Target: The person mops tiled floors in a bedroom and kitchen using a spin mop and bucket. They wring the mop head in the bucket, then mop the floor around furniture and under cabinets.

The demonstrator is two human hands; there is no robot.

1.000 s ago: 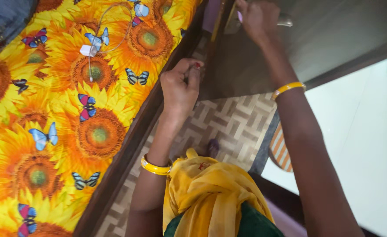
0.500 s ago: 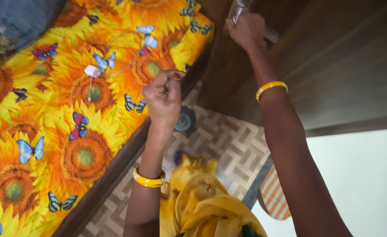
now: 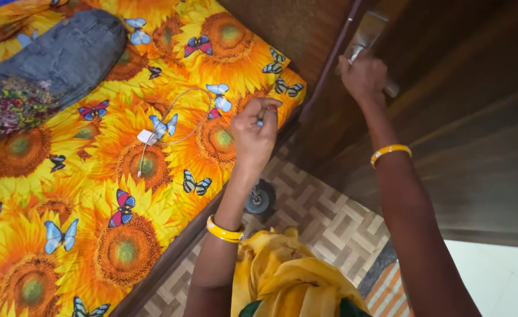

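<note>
Sunflower-print bedsheet (image 3: 94, 194) lies left, dark wooden door (image 3: 458, 147) right; white charger with cable (image 3: 148, 138) on the sheet, grey denim garment (image 3: 59, 56) behind it, round doorstop (image 3: 260, 199) between bed and door.

Both my arms reach forward, hands closed.
My left hand (image 3: 254, 136) is curled in a loose fist, thumb pressed to fingertips, wrist straight; my right hand (image 3: 363, 76) is stretched further out, fingers clenched, knuckles up.

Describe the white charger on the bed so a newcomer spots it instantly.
Start at the bed's sunflower-and-butterfly sheet. Left of the left hand, beside a blue butterfly, lies the white charger, its thin white cable looping toward the hand. It is the only plain white thing on the print.
</note>
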